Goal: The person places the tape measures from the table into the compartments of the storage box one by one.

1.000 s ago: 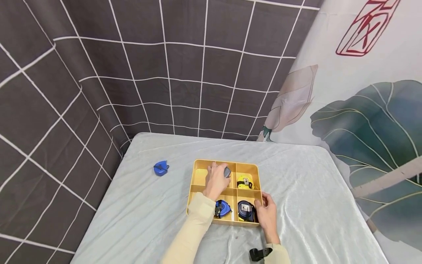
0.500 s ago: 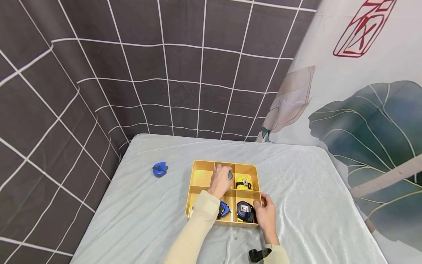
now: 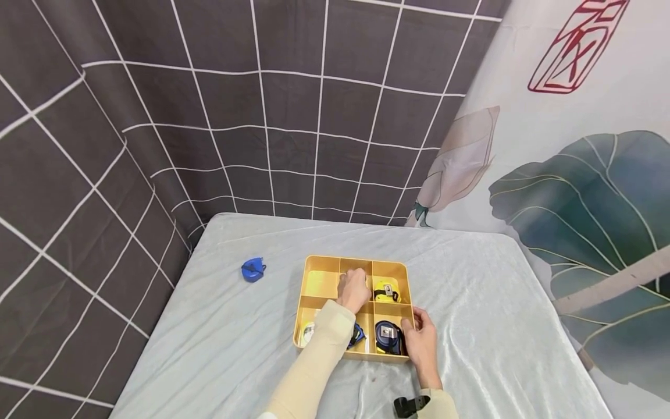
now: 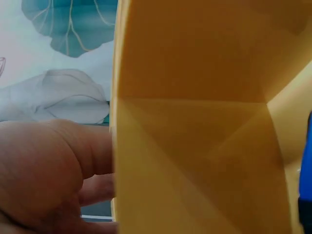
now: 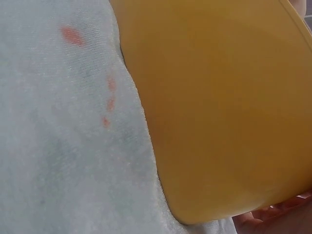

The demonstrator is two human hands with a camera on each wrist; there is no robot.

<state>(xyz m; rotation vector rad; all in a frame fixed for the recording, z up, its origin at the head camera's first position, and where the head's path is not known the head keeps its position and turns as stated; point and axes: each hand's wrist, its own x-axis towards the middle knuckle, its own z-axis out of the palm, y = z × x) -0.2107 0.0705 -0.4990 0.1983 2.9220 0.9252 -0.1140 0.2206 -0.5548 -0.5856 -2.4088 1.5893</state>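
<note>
A yellow divided tray (image 3: pixel 361 357) holds several tape measures. My left hand (image 3: pixel 355 290) reaches down into its back middle compartment, fingers bent. A grey tape measure seen in that hand earlier is now hidden beneath it. In the left wrist view part of a hand (image 4: pixel 44 170) shows beside a tray wall. With its thumb over the rim, my right hand (image 3: pixel 423 340) grips the tray's right wall near the front corner. A dark blue tape measure (image 3: pixel 388 336) lies in the front right compartment, a yellow tape measure (image 3: pixel 387 291) behind it. My left sleeve partly covers a blue tape measure (image 3: pixel 358 336).
Another blue tape measure (image 3: pixel 253 270) lies on the pale cloth-covered table (image 3: pixel 209 326), left of the tray. A small white-and-yellow item (image 3: pixel 307 333) sits in the front left compartment. A dark gridded curtain (image 3: pixel 293 99) hangs behind.
My left hand has moved right and down into the back middle compartment, taking the grey tape measure out of sight. The right hand keeps its grip on the tray.
</note>
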